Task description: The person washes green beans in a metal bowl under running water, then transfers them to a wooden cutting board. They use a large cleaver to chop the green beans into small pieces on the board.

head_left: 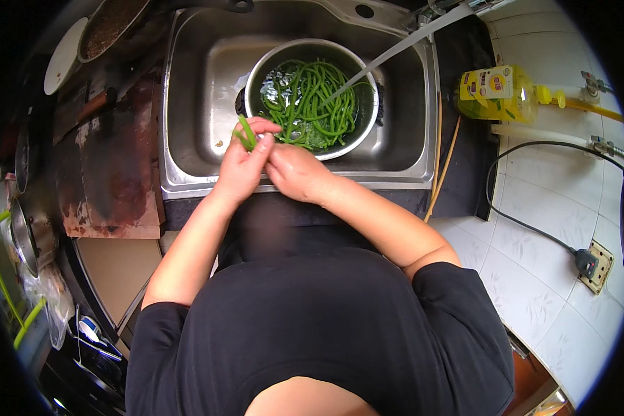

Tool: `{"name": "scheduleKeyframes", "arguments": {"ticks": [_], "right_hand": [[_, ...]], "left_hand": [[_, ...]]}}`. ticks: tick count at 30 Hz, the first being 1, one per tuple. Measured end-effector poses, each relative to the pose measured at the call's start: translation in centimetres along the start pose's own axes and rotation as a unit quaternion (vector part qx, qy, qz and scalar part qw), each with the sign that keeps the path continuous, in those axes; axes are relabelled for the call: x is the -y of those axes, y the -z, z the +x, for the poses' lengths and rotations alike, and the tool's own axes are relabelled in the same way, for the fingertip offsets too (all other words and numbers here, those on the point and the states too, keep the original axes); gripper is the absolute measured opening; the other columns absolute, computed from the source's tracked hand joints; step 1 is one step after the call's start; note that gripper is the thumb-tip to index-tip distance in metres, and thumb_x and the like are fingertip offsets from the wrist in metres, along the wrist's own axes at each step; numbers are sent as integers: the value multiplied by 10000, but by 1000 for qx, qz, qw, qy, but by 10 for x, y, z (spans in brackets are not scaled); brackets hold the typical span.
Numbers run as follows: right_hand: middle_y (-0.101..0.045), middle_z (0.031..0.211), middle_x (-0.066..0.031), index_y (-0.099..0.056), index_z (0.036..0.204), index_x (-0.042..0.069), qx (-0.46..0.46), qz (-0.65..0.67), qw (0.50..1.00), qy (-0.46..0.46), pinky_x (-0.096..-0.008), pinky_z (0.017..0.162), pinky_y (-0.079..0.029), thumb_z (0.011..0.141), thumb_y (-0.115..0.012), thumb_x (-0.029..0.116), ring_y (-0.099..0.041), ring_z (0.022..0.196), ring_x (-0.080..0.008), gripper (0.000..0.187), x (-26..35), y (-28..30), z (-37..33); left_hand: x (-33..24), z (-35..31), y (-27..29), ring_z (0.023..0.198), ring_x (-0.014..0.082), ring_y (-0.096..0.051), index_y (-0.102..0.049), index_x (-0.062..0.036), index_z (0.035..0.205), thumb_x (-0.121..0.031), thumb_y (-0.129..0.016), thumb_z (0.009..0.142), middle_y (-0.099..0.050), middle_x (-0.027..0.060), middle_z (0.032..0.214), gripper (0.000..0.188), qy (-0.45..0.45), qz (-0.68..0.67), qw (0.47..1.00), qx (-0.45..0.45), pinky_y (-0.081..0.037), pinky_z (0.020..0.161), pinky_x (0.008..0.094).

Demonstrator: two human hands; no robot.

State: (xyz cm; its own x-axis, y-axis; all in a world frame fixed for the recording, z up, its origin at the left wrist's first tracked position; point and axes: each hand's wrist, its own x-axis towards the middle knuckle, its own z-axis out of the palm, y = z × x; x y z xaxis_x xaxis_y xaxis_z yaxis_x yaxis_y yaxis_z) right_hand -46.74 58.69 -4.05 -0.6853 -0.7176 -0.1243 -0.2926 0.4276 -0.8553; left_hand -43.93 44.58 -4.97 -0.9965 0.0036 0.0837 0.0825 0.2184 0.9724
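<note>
A metal pot [370,114] holds long green beans [315,107] in water. By the pot's near-left edge, the person's left hand [244,161] has its fingers closed on bean pieces [245,133]; the right hand [299,171] curls against it, though whether its fingers grasp anything cannot be told. The sink [211,90] surrounds the pot.

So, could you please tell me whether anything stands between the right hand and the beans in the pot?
Perhaps only the near rim of the pot, beside the right hand; nothing visible covers the beans there. The water stream lands farther in.
</note>
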Motion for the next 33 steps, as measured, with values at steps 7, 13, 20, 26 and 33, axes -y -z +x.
{"name": "scheduleKeyframes", "arguments": {"ticks": [7, 13, 20, 26, 33], "right_hand": [[-608, 989, -125, -643, 946, 68, -110, -81, 990, -24, -393, 813, -464, 826, -582, 306, -570, 931, -305, 274, -67, 37, 12], [-591, 882, -122, -673, 795, 69, 38, -418, 897, -136, -394, 752, -482, 723, -641, 240, -576, 893, -306, 189, -137, 53, -8], [-566, 626, -24, -607, 945, 4, -104, 233, 951, -173, -259, 550, -450, 907, -501, 241, -568, 598, -131, 262, -54, 84, 2], [-630, 906, -140, -530, 1015, 4, -106, 737, 654, -134, -349, 738, -523, 940, -419, 201, -619, 838, -266, 238, -25, 90, -6], [-568, 1177, -173, -510, 1012, 45, -203, 694, 672, -161, -369, 952, -365, 936, -401, 191, -514, 1111, -249, 197, 10, 59, -5]], "left_hand": [[-46, 3, 45, 567, 90, -374, -527, -83, 973, -278, -363, 976, -377, -26, 635, 255, 14, -428, 901, -73, -407, 669, 286], [-89, 17, 68, 524, 65, -311, -527, -68, 1025, -267, -378, 971, -324, -39, 624, 254, -59, -460, 884, -65, -317, 520, 229], [-44, 11, 18, 574, 81, -420, -527, 0, 1020, -258, -426, 959, -408, -25, 643, 283, 241, -379, 884, -130, -404, 577, 250], [-32, 7, -17, 725, 98, -532, -565, -10, 1018, -225, -447, 953, -546, 25, 805, 254, 179, -282, 942, -18, -443, 663, 226], [-35, 3, -39, 685, 54, -457, -555, -20, 1087, -156, -529, 912, -535, -16, 819, 223, 114, -257, 959, -46, -401, 623, 210]]}}
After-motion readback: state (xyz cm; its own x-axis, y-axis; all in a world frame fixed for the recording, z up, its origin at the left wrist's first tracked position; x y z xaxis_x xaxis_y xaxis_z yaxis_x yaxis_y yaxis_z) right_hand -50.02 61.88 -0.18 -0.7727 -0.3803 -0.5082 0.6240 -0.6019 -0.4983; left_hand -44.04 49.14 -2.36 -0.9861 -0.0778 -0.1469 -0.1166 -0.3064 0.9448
